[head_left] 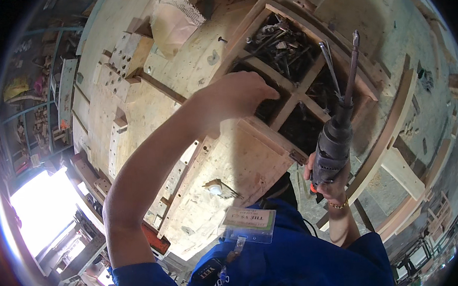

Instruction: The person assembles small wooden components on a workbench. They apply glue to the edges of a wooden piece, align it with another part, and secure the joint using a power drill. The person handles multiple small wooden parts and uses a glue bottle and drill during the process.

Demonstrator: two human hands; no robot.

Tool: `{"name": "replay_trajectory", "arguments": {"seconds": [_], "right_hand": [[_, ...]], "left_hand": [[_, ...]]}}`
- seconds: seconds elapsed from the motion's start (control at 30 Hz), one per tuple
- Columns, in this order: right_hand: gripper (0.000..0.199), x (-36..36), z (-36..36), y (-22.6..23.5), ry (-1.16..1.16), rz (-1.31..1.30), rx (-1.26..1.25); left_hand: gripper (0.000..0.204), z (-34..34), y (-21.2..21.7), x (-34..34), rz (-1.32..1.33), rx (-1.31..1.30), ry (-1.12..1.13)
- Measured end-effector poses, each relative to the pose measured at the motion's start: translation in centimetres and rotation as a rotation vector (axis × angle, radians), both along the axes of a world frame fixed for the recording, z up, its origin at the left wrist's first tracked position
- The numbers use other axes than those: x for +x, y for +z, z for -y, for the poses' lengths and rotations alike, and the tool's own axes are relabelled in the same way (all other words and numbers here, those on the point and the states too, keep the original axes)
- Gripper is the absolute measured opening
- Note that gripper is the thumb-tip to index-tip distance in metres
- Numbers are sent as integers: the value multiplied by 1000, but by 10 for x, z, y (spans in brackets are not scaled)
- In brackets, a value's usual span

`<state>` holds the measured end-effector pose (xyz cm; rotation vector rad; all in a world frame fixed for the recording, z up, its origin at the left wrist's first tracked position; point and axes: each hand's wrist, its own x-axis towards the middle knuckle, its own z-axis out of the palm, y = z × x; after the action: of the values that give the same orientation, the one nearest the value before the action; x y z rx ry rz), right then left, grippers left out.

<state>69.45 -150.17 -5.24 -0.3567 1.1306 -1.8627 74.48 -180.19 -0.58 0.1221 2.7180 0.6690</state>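
Note:
My left hand [242, 94] reaches over the near left wall of a wooden tray [270, 135] and dips into its left compartment. Most of its fingers are hidden there, so what they touch does not show. A cross-shaped wooden divider [294, 90] splits the tray. Dark screws and other small metal pieces [283, 44] heap up in the far compartment. My right hand [335, 189] is wrapped round the grip of a black power drill [334, 145], at the tray's right side. The drill's long bit [353, 66] points up and away, beside a thin metal rod [329, 62].
The tray rests on a worn wooden workbench [264, 180]. Wooden blocks with drilled holes [126, 54] and a torn paper piece [173, 24] lie to the left and far side. Long curved wooden parts [380, 161] stand on the right. A small white round object [215, 189] lies near me.

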Motion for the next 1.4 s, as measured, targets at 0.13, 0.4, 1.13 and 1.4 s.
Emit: {"name": "replay_trajectory", "arguments": {"seconds": [0.13,0.4,1.13,1.4], "right_hand": [[116,0,2,5,6,-7,10],[117,0,3,8,1,-49,19],[126,1,-5,0,27,30,-22],[118,4,-7,-3,11,31,-22]], "left_hand": [[16,-9,8,-13,269,-228,-142],[12,21,60,-10,383,-531,-149],[12,-17,0,-37,291,-312,-264],[8,-38,-8,-33,171,-292,-98]]}}
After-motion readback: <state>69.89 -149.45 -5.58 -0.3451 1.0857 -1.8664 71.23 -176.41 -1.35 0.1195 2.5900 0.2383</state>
